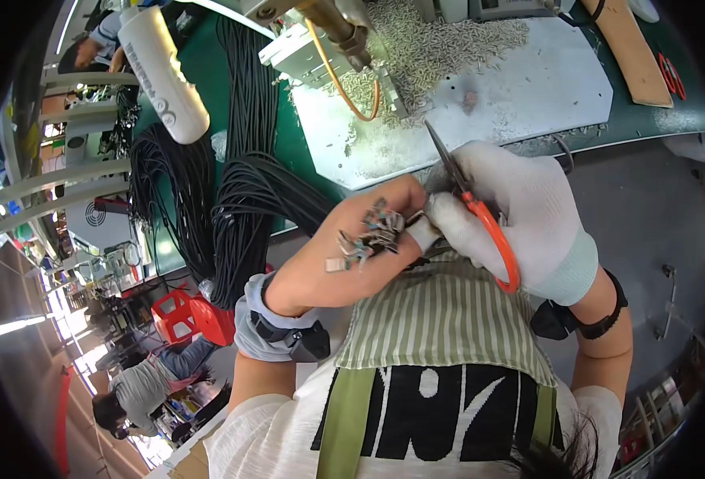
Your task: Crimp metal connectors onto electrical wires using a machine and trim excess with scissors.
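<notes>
Nearside of the flat white plate (pixel 560 76), I note fingers curled: bare left hand (pixel 320 263) around metal-tipped wires (pixel 378 234), likely pliable, best held behind tips; white-gloved right hand (pixel 528 211) around orange-handled scissors (pixel 470 197).

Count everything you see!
Scissors: 1, red-handled, right grip
Wire tips: several, silvery, left grip
Metal bits: countless, silver, on board
Board: 1, white, on table
Table: 1, green, top
Machine: 1, grey, top middle
Cables: many, black, left
Cylinder: 1, white, top left
Strip: 1, tan, top right
Red tool: 1, beside strip
Stools: at least 1, red, left
People: at least 2, greyish tops, left
Apron: 1, green-striped, lower middle
Right grip: 1, white-gloved, centre
Left grip: 1, bare, centre
</notes>
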